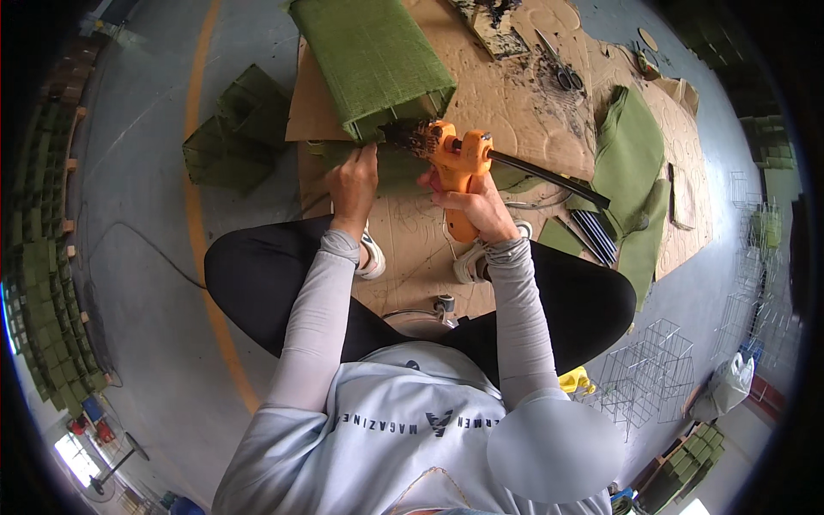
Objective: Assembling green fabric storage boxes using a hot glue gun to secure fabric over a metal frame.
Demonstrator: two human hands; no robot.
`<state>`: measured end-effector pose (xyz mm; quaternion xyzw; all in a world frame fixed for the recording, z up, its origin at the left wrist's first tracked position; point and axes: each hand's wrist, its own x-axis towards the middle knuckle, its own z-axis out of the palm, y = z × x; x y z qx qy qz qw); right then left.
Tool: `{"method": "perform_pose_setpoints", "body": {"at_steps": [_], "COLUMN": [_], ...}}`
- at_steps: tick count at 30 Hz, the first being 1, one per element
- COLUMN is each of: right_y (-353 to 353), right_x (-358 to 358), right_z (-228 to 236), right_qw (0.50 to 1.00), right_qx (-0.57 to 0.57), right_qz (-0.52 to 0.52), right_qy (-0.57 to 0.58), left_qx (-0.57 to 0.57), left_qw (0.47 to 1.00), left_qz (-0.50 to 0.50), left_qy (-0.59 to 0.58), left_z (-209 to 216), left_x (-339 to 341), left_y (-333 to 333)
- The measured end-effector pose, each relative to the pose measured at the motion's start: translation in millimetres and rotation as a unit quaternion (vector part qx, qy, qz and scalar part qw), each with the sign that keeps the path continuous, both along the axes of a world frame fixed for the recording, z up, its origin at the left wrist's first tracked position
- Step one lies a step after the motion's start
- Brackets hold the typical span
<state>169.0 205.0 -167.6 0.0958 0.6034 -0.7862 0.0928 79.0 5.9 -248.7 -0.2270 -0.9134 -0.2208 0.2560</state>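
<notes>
Gluing seemed in hand: the left hand (352, 184) pinched the box (378, 64) just beyond it, the right hand (487, 210) gripped the gun (464, 163); pressing the edge probably came next.

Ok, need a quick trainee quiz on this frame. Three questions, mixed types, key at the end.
1. Which hand holds the glue gun?
2. True or false: the scissors are in the left hand.
3. What sticks out of the back of the gun?
A) a white cable
B) a black rod
C) a wooden dowel

Key
1. The right hand.
2. False: they lie on the cardboard, and the left hand is at the near edge of the green box.
3. B.
</notes>
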Motion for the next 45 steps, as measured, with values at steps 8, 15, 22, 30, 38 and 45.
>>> {"method": "perform_pose_setpoints", "body": {"at_steps": [8, 15, 22, 30, 38, 45], "right_y": [-4, -10, -25, -39, -41, -37], "right_x": [2, 5, 5, 7, 7, 11], "right_z": [-7, -7, 0, 12, 9, 11], "right_qw": [1.000, 1.000, 0.998, 0.997, 0.995, 0.998], "right_qx": [0.017, 0.008, 0.047, 0.045, 0.039, 0.015], "right_qz": [0.012, -0.005, -0.033, -0.041, -0.064, -0.052], "right_qy": [0.001, -0.024, -0.025, -0.055, -0.060, -0.045], "left_qx": [0.033, 0.058, 0.062, 0.093, 0.103, 0.104], "left_qw": [0.999, 0.998, 0.998, 0.994, 0.994, 0.993], "left_qz": [0.007, -0.001, 0.003, -0.002, 0.003, 0.011], "left_qy": [-0.007, -0.011, -0.028, -0.054, -0.047, -0.049], "left_z": [-6, -11, -10, -11, -6, -7], "left_x": [4, 3, 4, 3, 4, 4], "left_y": [-2, 0, 0, 0, 1, 2]}}
